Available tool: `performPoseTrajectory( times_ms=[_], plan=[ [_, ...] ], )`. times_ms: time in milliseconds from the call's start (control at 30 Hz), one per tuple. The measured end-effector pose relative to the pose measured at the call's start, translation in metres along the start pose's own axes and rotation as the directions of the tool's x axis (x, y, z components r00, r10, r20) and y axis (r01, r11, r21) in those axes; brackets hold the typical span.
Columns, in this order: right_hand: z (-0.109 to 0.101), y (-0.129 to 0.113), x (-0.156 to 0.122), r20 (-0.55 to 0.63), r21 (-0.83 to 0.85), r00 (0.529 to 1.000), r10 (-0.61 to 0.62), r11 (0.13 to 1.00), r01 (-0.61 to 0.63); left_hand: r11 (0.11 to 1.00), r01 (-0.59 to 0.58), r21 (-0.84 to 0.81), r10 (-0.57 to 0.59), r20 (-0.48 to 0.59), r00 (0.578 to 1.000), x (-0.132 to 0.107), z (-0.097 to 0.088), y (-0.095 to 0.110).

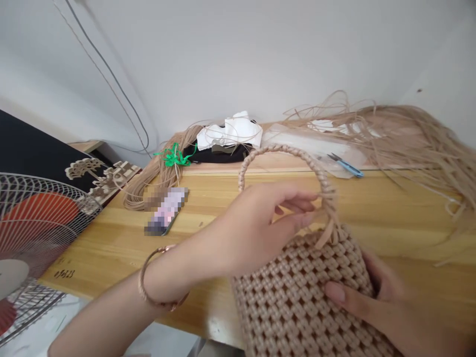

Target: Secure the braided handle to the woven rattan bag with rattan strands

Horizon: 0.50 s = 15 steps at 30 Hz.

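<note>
A tan woven bag (297,292) with an open lattice of braided cord fills the lower middle. Its arched handle (282,148) is wrapped in the same cord and rises above the rim. My left hand (256,223) reaches across the rim, its thumb and fingers pinched on a cord strand beside the handle's right base. A short flat cord end (327,233) sticks out at that base. My right hand (375,297) grips the bag's right side, thumb on the front of the weave and fingers behind, partly hidden.
On the wooden table (208,208) lie a phone (167,210), blue thread snips (345,165), and white paper (238,130) on a black item. Cord bundles (416,129) spread along the wall; one has a green tie (174,156). A fan (37,238) stands at left.
</note>
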State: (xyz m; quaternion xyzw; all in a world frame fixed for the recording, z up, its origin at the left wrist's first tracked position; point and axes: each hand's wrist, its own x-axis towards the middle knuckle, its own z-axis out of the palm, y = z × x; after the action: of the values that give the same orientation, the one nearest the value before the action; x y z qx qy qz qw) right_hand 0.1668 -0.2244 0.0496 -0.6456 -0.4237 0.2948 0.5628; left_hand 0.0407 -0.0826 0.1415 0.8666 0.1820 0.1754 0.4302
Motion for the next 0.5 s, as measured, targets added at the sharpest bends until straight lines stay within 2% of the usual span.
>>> performPoseTrajectory(
  times_ms=[33,67,100,167,267,333,400,467,500],
  plan=[
    [0.002,0.006,-0.006,0.107,0.169,0.987,0.119,0.976,-0.137,0.997,-0.009,0.073,0.008,0.010,1.000,-0.006,0.001,-0.001],
    [0.004,0.012,-0.012,0.207,0.304,0.957,0.203,0.916,-0.260,0.988,-0.008,0.152,0.002,0.036,0.999,-0.012,0.002,-0.003],
    [0.007,0.017,-0.019,0.289,0.401,0.927,0.239,0.849,-0.344,0.975,0.002,0.223,-0.019,0.073,0.997,-0.018,0.004,-0.004],
    [0.014,0.026,-0.030,0.372,0.476,0.881,0.293,0.754,-0.452,0.949,0.034,0.313,-0.096,0.183,0.979,-0.028,0.007,-0.006],
    [0.025,0.036,-0.047,0.417,0.475,0.836,0.356,0.699,-0.534,0.949,0.086,0.303,-0.181,0.298,0.937,-0.037,0.014,-0.011],
    [0.030,0.042,-0.058,0.449,0.463,0.831,0.328,0.710,-0.530,0.961,0.114,0.252,-0.192,0.311,0.931,-0.042,0.019,-0.016],
    [0.028,0.047,-0.067,0.458,0.397,0.837,0.299,0.774,-0.494,0.967,0.143,0.213,-0.207,0.317,0.925,-0.045,0.025,-0.022],
    [0.022,0.050,-0.072,0.344,0.217,0.890,0.300,0.896,-0.386,0.961,0.172,0.215,-0.238,0.331,0.913,-0.049,0.031,-0.027],
    [0.018,0.050,-0.072,0.214,0.086,0.939,0.269,0.953,-0.292,0.955,0.187,0.230,-0.258,0.336,0.906,-0.050,0.034,-0.029]
  ],
)
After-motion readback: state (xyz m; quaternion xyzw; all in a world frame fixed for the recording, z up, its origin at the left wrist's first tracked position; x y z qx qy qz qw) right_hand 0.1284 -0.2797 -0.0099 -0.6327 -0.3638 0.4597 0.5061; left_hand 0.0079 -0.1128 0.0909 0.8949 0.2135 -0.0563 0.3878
